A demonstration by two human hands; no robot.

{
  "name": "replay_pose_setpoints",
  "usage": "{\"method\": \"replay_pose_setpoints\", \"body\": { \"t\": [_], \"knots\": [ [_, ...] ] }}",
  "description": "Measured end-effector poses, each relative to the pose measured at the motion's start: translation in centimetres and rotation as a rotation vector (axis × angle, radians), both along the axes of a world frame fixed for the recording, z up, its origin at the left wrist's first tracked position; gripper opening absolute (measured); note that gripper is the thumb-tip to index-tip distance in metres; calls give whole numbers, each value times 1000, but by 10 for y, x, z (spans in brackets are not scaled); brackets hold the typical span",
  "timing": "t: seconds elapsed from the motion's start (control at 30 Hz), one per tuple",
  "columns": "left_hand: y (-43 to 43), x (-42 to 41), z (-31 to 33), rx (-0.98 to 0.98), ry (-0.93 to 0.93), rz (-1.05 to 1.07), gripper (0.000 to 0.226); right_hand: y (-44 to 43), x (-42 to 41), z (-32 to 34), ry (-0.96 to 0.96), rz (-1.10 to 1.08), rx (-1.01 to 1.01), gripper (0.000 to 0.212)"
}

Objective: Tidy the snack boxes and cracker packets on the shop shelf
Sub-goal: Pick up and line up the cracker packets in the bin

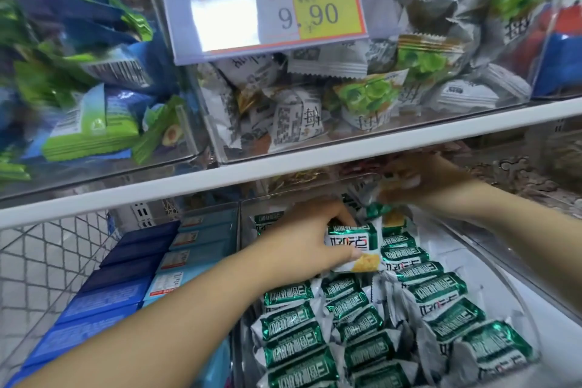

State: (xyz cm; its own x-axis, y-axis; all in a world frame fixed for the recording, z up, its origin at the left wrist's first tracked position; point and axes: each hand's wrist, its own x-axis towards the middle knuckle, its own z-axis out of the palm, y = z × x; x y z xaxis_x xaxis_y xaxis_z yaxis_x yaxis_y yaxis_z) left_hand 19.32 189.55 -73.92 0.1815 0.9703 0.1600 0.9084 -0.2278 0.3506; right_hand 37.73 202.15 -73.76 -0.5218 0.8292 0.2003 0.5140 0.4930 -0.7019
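A clear bin (519, 296) on the lower shelf holds several green-and-white cracker packets (441, 293) in rough rows. My left hand (310, 239) grips one green-and-white packet (354, 246) at the back of the bin, thumb under it and fingers over its top edge. My right hand (431, 181) is blurred, reaching deeper under the upper shelf, fingers closed on another packet (374, 198) of which only a corner shows. Dark and light blue snack boxes (126, 277) lie in two rows left of the bin.
The white shelf edge (220, 179) runs just above my hands. Above it, clear bins hold grey-white and green packets (315, 110) and blue-green packets (94, 98), with a 9.90 price tag (267, 6) in front. A wire mesh panel (47, 255) stands at left.
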Motion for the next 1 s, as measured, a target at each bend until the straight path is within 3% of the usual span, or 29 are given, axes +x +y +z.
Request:
{"method": "replay_pose_setpoints", "body": {
  "t": [0.1,0.33,0.47,0.57,0.73,0.8,0.9,1.0],
  "knots": [
    [-1,10,4,-5,-30,18,28,-9,7,2,-181,0,14,43],
    [-1,-3,-12,-108,116,85,28,-10,7,1,-216,53,-104,57],
    [5,-4,-19,-98,138,117,28,-5,3,1,-228,79,-135,43],
    [9,-3,-23,-80,171,147,28,-7,0,8,-307,111,-124,47],
    [10,-8,-26,-9,217,158,29,-19,-2,14,-688,167,-340,62],
    [10,-11,-25,-43,213,172,28,-19,-2,10,-708,160,-232,60],
    [9,-13,-23,-86,168,190,23,-19,4,7,-544,133,17,69],
    [8,-10,-17,-93,71,182,45,-20,9,3,-516,93,45,79]
  ]
}}
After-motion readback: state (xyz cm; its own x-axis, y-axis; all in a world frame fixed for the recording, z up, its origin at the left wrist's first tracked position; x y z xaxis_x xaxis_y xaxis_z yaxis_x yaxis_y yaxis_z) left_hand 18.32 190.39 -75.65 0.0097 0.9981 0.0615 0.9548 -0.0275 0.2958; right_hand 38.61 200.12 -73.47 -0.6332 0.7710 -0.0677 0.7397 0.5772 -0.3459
